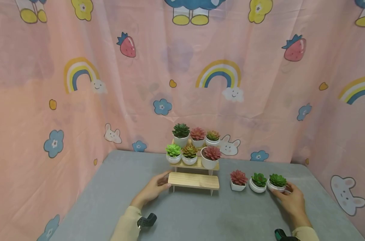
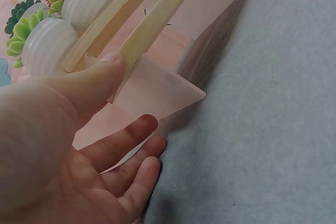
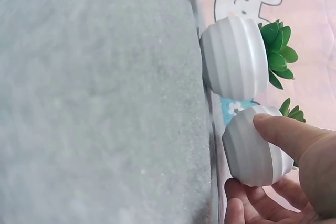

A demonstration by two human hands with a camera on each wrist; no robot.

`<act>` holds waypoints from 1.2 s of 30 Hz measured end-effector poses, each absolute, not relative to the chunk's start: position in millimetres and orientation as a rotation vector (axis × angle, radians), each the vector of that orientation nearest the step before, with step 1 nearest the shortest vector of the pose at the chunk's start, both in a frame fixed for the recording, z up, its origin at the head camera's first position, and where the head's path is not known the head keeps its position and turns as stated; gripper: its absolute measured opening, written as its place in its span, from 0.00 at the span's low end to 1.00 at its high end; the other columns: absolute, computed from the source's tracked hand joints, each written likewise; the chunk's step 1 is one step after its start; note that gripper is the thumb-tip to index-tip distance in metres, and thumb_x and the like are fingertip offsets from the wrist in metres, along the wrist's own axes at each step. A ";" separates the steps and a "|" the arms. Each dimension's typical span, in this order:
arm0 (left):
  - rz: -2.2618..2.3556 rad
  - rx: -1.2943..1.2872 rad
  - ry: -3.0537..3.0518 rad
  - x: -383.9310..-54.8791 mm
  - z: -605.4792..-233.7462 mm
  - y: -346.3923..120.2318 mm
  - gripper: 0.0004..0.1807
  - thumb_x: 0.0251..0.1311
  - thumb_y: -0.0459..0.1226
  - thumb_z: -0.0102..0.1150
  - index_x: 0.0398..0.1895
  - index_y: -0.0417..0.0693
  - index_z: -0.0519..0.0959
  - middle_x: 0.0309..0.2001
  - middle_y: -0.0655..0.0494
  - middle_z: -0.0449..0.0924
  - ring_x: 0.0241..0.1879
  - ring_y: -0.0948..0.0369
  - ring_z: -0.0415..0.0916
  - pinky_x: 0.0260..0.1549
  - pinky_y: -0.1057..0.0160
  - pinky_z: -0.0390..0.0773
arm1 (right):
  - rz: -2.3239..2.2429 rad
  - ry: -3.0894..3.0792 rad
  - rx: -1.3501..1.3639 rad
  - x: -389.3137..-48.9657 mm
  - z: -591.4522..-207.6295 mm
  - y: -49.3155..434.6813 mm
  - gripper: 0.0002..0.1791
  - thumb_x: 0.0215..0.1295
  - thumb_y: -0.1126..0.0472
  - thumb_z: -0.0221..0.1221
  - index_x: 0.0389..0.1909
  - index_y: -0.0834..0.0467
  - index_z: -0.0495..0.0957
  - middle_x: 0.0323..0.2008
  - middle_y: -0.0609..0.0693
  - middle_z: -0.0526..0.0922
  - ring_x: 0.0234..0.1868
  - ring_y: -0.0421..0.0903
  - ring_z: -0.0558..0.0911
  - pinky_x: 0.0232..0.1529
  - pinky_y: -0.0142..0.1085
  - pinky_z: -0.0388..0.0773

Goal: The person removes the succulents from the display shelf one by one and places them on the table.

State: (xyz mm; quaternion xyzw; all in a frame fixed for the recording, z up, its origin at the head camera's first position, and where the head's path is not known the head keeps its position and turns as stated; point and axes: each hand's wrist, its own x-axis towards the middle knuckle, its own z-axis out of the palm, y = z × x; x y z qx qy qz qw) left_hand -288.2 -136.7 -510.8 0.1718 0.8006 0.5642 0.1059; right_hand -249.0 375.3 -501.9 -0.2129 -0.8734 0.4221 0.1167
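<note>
My right hand (image 1: 292, 201) grips a small white ribbed pot with a green succulent (image 1: 277, 181), thumb on one side and fingers on the other. In the right wrist view this pot (image 3: 254, 150) is tilted, close over the table surface. Beside it stand another green succulent in a white round pot (image 1: 258, 183) and a red succulent in a white square pot (image 1: 238, 180). My left hand (image 1: 152, 189) holds the left end of the bare lowest wooden step of a plant stand (image 1: 194, 180), thumb at its front corner (image 2: 128, 59) and index finger toward the back.
Two higher steps of the stand carry several potted succulents, among them a light green one (image 1: 173, 153), a red one (image 1: 211, 157) and a dark green one (image 1: 181, 134). A patterned pink curtain (image 1: 182, 97) hangs behind the grey table (image 1: 224, 217).
</note>
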 end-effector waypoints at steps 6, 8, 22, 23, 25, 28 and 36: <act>1.656 0.517 2.365 -288.5 -510.1 -136.5 0.33 0.73 0.41 0.56 0.78 0.46 0.61 0.67 0.35 0.73 0.68 0.39 0.70 0.65 0.41 0.74 | 1.224 -2.550 -0.620 -250.5 -505.1 373.1 0.42 0.64 0.62 0.66 0.72 0.77 0.56 0.65 0.79 0.66 0.61 0.72 0.75 0.38 0.28 0.76; 1.658 0.517 2.365 -287.9 -509.7 -136.8 0.32 0.73 0.41 0.56 0.78 0.46 0.61 0.67 0.34 0.73 0.68 0.38 0.70 0.65 0.41 0.74 | 1.222 -2.550 -0.612 -250.7 -506.6 372.4 0.42 0.64 0.63 0.66 0.71 0.77 0.56 0.64 0.79 0.66 0.61 0.73 0.74 0.48 0.42 0.81; 1.640 0.546 2.387 -287.7 -508.3 -137.7 0.33 0.73 0.40 0.56 0.78 0.45 0.60 0.68 0.33 0.71 0.68 0.38 0.70 0.66 0.39 0.71 | 1.174 -2.635 -0.591 -247.9 -505.4 378.4 0.45 0.62 0.60 0.65 0.71 0.79 0.55 0.63 0.83 0.65 0.60 0.75 0.74 0.60 0.62 0.73; 1.638 0.553 2.389 -287.7 -508.0 -138.1 0.33 0.74 0.39 0.55 0.78 0.44 0.60 0.68 0.33 0.71 0.68 0.38 0.70 0.66 0.38 0.71 | 1.174 -2.637 -0.591 -248.1 -505.3 378.5 0.45 0.62 0.60 0.66 0.71 0.79 0.55 0.63 0.83 0.65 0.60 0.75 0.74 0.60 0.62 0.73; 1.631 0.552 2.395 -287.8 -508.1 -138.6 0.33 0.74 0.39 0.55 0.78 0.45 0.60 0.68 0.33 0.72 0.68 0.38 0.70 0.66 0.38 0.71 | 1.173 -2.644 -0.596 -248.5 -504.8 378.1 0.45 0.62 0.60 0.65 0.71 0.79 0.54 0.63 0.83 0.66 0.60 0.74 0.74 0.59 0.62 0.74; 1.628 0.547 2.396 -287.9 -508.2 -138.5 0.33 0.73 0.40 0.56 0.78 0.45 0.60 0.67 0.33 0.72 0.67 0.38 0.71 0.66 0.39 0.71 | 1.189 -2.654 -0.609 -248.8 -503.3 378.4 0.45 0.64 0.58 0.65 0.72 0.78 0.54 0.63 0.82 0.65 0.60 0.74 0.73 0.60 0.62 0.73; 1.636 0.551 2.382 -289.7 -510.1 -137.0 0.32 0.73 0.39 0.56 0.78 0.45 0.60 0.65 0.35 0.75 0.66 0.41 0.73 0.65 0.40 0.73 | 1.198 -2.725 -0.605 -246.1 -496.1 381.6 0.51 0.66 0.51 0.64 0.74 0.77 0.48 0.64 0.81 0.63 0.61 0.73 0.71 0.62 0.64 0.69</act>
